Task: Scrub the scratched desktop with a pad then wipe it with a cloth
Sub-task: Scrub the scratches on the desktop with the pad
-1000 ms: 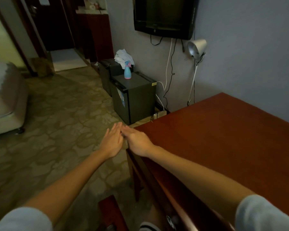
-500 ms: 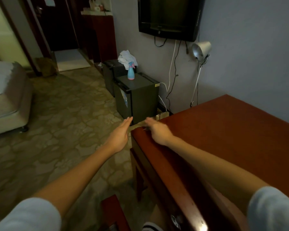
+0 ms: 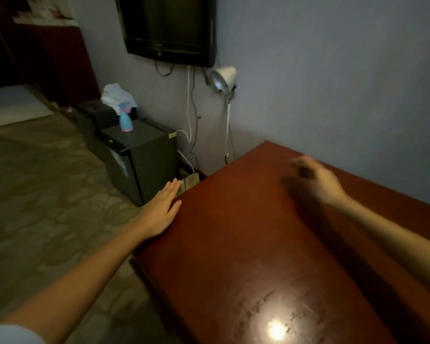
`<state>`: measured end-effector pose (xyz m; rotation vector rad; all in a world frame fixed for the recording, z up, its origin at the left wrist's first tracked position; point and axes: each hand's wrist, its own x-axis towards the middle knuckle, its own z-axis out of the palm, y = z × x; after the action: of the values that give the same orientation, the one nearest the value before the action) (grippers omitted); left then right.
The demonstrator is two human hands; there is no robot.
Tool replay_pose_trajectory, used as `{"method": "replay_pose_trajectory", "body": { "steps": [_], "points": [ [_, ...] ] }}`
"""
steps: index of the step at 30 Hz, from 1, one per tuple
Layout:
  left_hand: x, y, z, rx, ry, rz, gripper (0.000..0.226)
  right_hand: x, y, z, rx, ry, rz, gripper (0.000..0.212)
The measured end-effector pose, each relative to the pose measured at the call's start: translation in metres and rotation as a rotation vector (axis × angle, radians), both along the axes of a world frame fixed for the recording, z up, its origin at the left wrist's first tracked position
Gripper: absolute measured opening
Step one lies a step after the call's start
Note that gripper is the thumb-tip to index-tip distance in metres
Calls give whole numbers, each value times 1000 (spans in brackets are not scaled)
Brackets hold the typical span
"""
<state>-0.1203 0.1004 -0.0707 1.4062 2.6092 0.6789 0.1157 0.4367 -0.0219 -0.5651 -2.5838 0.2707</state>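
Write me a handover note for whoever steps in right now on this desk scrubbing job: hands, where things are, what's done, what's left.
Left hand: open, flat at the left edge of the desk.
Right hand: over the far side of the desk, blurred. A dark thing shows at its far end, maybe the pad; grip cannot be told.
White cloth: bunched up by the wall, behind the blue spray bottle on the small fridge.
Done: nothing certain. Scratch marks show at the near end.
Left: scrub, then fetch the cloth and wipe.

Wall television (image 3: 169, 28), lamp (image 3: 224, 76), fridge (image 3: 144, 165), bottle (image 3: 125, 120)
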Motion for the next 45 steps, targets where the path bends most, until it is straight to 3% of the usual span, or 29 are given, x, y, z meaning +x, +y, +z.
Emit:
{"method": "replay_pose_trajectory", "body": {
  "steps": [2,4,7,9,14,19,22,26,28,30,33,35,38,42,45],
  "points": [
    [-5,8,-5,-57,40,-10,58,26,78,-12,68,-118,-442,39],
    [-8,9,-11,-94,71,18,57,60,132,-32,-11,-269,-791,39],
    [-10,10,-16,-143,94,28,55,70,155,-53,-207,-289,-1005,33],
    [-10,11,-16,-160,85,26,55,44,140,-51,-263,-215,-1005,32],
    [-6,10,-12,-174,86,33,55,-71,43,-44,-256,-84,-535,36],
    [0,11,-6,-174,86,63,57,-160,-116,-46,-231,-128,6,47],
    [7,8,-2,-90,12,127,66,-187,-200,-48,-218,-186,297,42],
    [9,6,-2,-4,-26,177,75,-189,-210,-34,-362,-263,452,47],
    [5,6,-4,-33,3,165,70,-177,-165,-24,-434,-191,374,51],
    [-1,7,-6,-73,51,117,62,-155,-92,-18,-356,-51,210,55],
    [-8,23,-1,-125,67,43,54,-91,28,-20,-210,98,-179,43],
    [-7,50,6,-129,41,0,53,-36,92,-35,-140,65,-523,40],
    [0,92,11,-159,15,-52,56,24,143,-62,-204,-73,-985,47],
    [3,112,0,-156,152,-7,56,-4,142,-57,-320,-112,-1030,50],
    [4,112,-4,-139,185,16,56,-63,117,-50,-333,-95,-887,45]
  ]
}}
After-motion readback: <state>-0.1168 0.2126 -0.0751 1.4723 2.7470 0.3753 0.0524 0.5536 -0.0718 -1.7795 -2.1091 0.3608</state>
